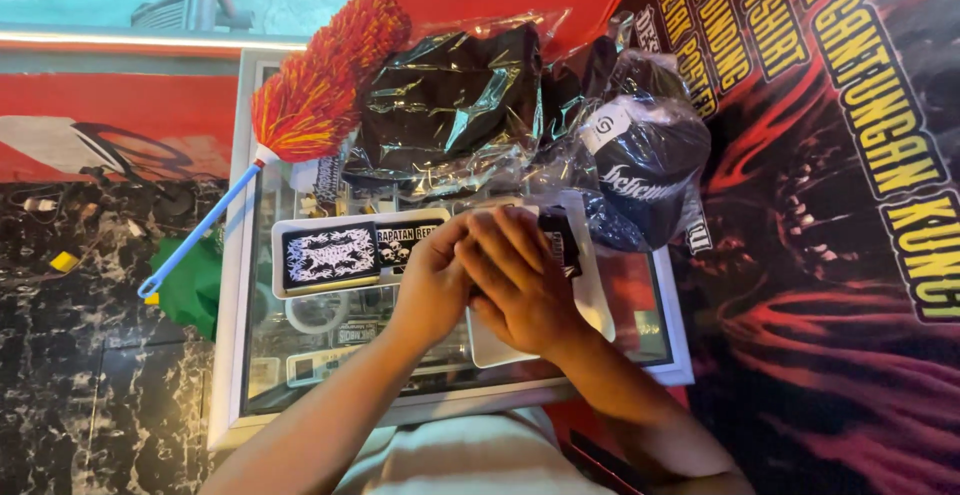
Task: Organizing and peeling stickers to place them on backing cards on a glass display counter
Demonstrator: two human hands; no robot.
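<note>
Two hands are in view, pressed together over the middle of the glass-topped display surface (655,350). The left hand (432,290) is cupped with its fingers curled against the right. The right hand (520,280) lies flat over the left, fingers extended and overlapping it. Whether the hands enclose an item cannot be told; nothing shows between them.

Beneath the hands lies one white tray (595,300), its right rim showing past the right hand. One small black packet (560,240) stands just beyond the fingertips, touching or just beside them.

Toward the left edge of the surface lies a second white tray (290,290). It carries two black printed patches: one square patch (330,255) with a white graphic, and one oblong patch (405,238) beside it, partly covered by the left hand.

Along the far edge of the surface lie bagged goods: one black folded garment in clear plastic (450,105) at the far middle, and one black cap in clear plastic (645,170) at the far right corner. Further bags lie between them; their number cannot be told.

One feather duster (320,80), red and yellow head with a blue handle, lies across the far left corner, the handle extending past the left edge.
</note>
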